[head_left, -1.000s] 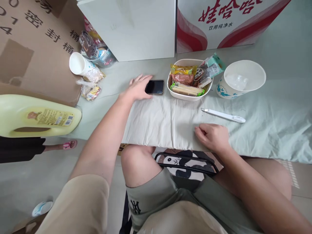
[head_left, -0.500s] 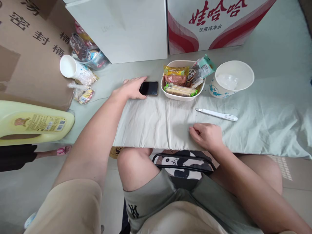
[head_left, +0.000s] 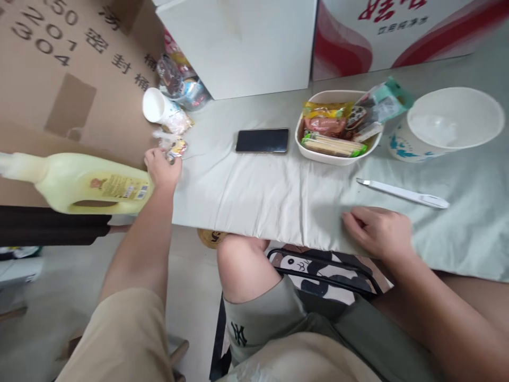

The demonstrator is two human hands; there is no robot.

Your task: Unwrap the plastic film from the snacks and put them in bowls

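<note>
My left hand [head_left: 163,168] reaches to the far left of the cloth-covered table. Its fingers are curled on a small clear plastic packet [head_left: 177,147] with colourful contents, partly covered by the hand. My right hand [head_left: 377,228] rests in a loose fist at the front edge, with nothing seen in it. Beyond that fist lies a white utility knife [head_left: 403,193] with a short blade. A black smartphone [head_left: 262,141] lies flat in the middle, untouched. To its right stands a white bowl [head_left: 314,157] of wrapped snacks, beside a large paper cup [head_left: 413,148] holding something translucent.
A tipped paper cup [head_left: 154,105] and a bag of packets [head_left: 191,93] sit behind my left hand. A pale yellow jug [head_left: 93,183] and a brown carton [head_left: 107,95] border the left side. White boxes [head_left: 254,48] line the back.
My left hand has left the smartphone and moved left to the plastic packet. The view has turned left, so the table things appear further right. My right fist stays in place.
</note>
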